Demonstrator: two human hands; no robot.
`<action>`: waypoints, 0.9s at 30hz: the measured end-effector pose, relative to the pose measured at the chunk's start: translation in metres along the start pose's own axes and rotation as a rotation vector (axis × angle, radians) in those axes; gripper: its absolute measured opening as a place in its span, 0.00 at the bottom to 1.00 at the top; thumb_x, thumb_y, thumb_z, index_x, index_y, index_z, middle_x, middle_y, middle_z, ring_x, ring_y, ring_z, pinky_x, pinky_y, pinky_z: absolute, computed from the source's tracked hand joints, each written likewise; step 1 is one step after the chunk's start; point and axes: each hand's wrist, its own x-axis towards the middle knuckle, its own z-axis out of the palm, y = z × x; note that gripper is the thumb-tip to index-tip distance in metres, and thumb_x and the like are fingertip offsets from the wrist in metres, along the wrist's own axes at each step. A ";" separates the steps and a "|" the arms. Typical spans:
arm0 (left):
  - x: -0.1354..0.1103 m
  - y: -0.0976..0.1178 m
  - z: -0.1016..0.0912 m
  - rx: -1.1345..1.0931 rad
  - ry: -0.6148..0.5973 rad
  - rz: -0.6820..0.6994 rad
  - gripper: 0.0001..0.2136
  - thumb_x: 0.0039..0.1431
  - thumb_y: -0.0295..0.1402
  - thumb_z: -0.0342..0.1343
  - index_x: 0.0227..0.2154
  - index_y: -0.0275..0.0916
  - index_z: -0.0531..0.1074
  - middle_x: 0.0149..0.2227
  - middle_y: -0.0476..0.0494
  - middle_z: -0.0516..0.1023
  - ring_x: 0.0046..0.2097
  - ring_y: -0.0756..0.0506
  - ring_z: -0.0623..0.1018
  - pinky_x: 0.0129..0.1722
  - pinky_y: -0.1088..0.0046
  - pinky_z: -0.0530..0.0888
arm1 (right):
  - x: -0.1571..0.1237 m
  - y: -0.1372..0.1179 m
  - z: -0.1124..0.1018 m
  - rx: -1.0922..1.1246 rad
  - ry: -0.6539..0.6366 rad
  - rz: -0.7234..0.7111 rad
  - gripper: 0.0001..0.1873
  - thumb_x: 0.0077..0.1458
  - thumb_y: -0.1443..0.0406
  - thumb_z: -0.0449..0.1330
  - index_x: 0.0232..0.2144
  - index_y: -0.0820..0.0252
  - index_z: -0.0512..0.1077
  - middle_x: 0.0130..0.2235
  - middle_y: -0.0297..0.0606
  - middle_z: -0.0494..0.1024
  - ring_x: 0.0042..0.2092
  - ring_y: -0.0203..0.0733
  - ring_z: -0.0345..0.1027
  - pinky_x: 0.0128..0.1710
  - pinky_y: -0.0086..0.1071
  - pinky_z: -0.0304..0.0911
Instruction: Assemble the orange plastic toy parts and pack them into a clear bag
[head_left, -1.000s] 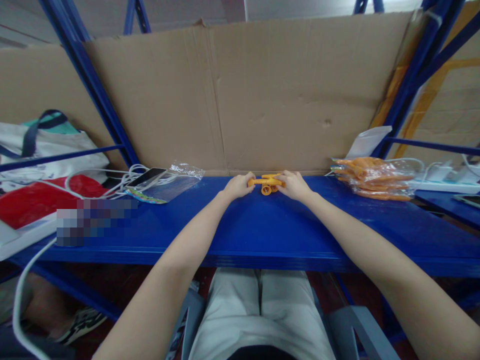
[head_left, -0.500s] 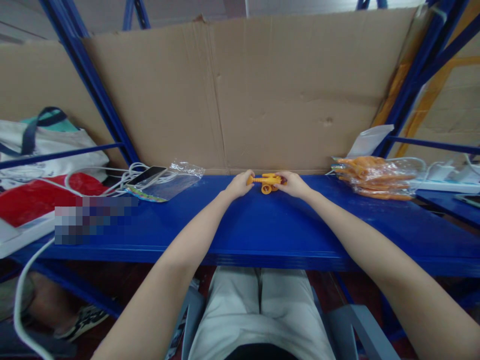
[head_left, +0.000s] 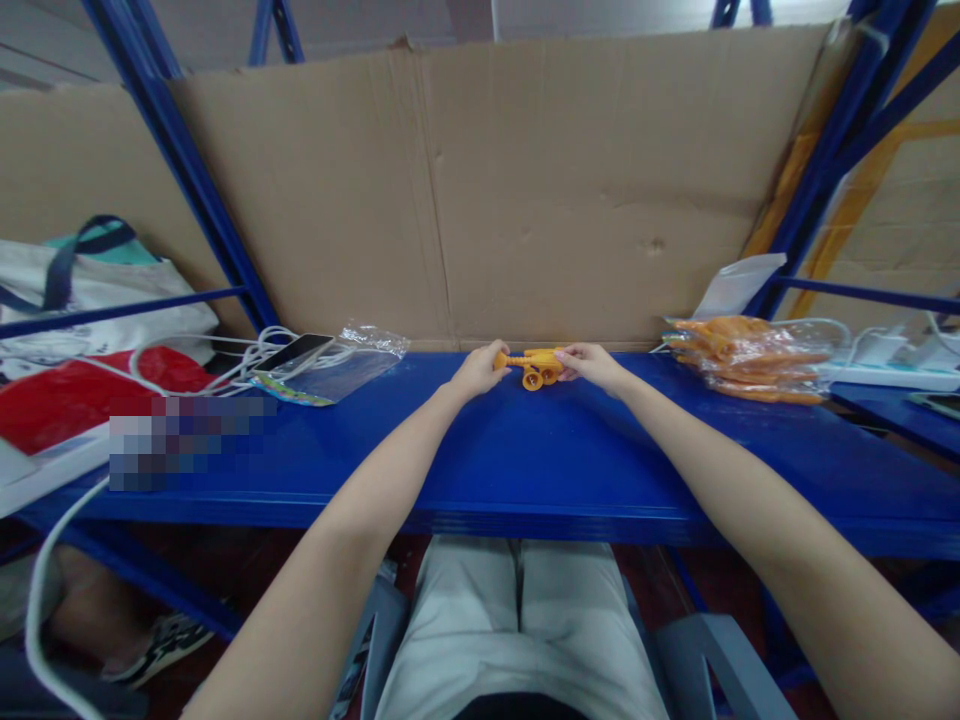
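Observation:
A small orange plastic toy [head_left: 534, 366] with a ribbed rod and round wheel-like parts sits at the back of the blue shelf [head_left: 525, 460], close to the cardboard wall. My left hand [head_left: 478, 371] is closed round the toy's left end. My right hand [head_left: 591, 363] pinches its right end with the fingertips. Both forearms reach straight out over the shelf.
A clear bag of orange parts [head_left: 746, 356] lies to the right, with white paper [head_left: 739, 283] behind it. On the left are an empty clear bag [head_left: 337, 366], a phone [head_left: 291, 352], white cables [head_left: 247, 352], a red item [head_left: 75, 400] and a tote bag [head_left: 82, 285]. Cardboard [head_left: 525, 190] backs the shelf.
My right hand has slid slightly right and loosened from a fuller grip to a fingertip pinch on the toy's end. The left hand has barely moved.

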 end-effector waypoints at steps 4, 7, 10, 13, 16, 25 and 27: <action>0.000 0.001 0.001 -0.010 0.008 0.018 0.12 0.52 0.26 0.59 0.39 0.39 0.67 0.30 0.50 0.75 0.33 0.49 0.75 0.36 0.74 0.69 | -0.003 -0.006 0.001 0.008 0.022 0.070 0.16 0.63 0.58 0.54 0.27 0.62 0.66 0.20 0.34 0.73 0.21 0.31 0.69 0.22 0.23 0.64; -0.001 0.002 0.001 -0.020 -0.010 0.009 0.11 0.53 0.26 0.59 0.39 0.38 0.67 0.30 0.49 0.75 0.32 0.49 0.74 0.35 0.75 0.68 | -0.006 -0.006 -0.004 0.024 -0.024 0.070 0.10 0.60 0.60 0.59 0.33 0.62 0.67 0.22 0.34 0.75 0.22 0.32 0.70 0.23 0.23 0.65; -0.001 0.002 0.002 -0.028 -0.006 0.002 0.11 0.53 0.27 0.59 0.40 0.38 0.67 0.29 0.50 0.75 0.31 0.49 0.74 0.34 0.75 0.68 | -0.008 -0.005 -0.009 0.058 -0.074 0.034 0.12 0.55 0.66 0.65 0.40 0.61 0.67 0.25 0.33 0.77 0.24 0.32 0.71 0.25 0.24 0.67; 0.000 0.002 0.002 -0.034 0.012 0.005 0.11 0.53 0.27 0.59 0.39 0.39 0.67 0.27 0.51 0.75 0.30 0.50 0.74 0.34 0.75 0.68 | -0.009 -0.004 -0.010 0.072 -0.056 0.016 0.12 0.54 0.67 0.65 0.39 0.62 0.67 0.24 0.33 0.77 0.22 0.32 0.70 0.25 0.24 0.67; 0.000 0.001 0.003 -0.041 0.021 0.015 0.11 0.53 0.27 0.59 0.39 0.39 0.67 0.27 0.51 0.75 0.30 0.49 0.74 0.34 0.75 0.68 | -0.010 -0.005 -0.007 0.065 -0.064 0.054 0.13 0.57 0.58 0.62 0.31 0.64 0.68 0.20 0.37 0.75 0.18 0.32 0.67 0.20 0.24 0.64; -0.001 0.011 0.001 -0.074 -0.006 -0.017 0.10 0.53 0.27 0.59 0.39 0.38 0.67 0.27 0.51 0.74 0.28 0.50 0.73 0.32 0.75 0.67 | -0.012 -0.013 0.001 -0.044 0.024 0.211 0.28 0.61 0.45 0.49 0.21 0.61 0.64 0.13 0.36 0.68 0.11 0.30 0.57 0.08 0.23 0.45; -0.001 0.011 0.001 -0.081 -0.012 -0.024 0.10 0.53 0.27 0.59 0.39 0.38 0.67 0.27 0.52 0.74 0.27 0.50 0.73 0.32 0.75 0.67 | -0.012 -0.014 0.001 -0.056 0.015 0.229 0.29 0.61 0.44 0.47 0.21 0.60 0.64 0.13 0.36 0.69 0.11 0.30 0.57 0.08 0.22 0.45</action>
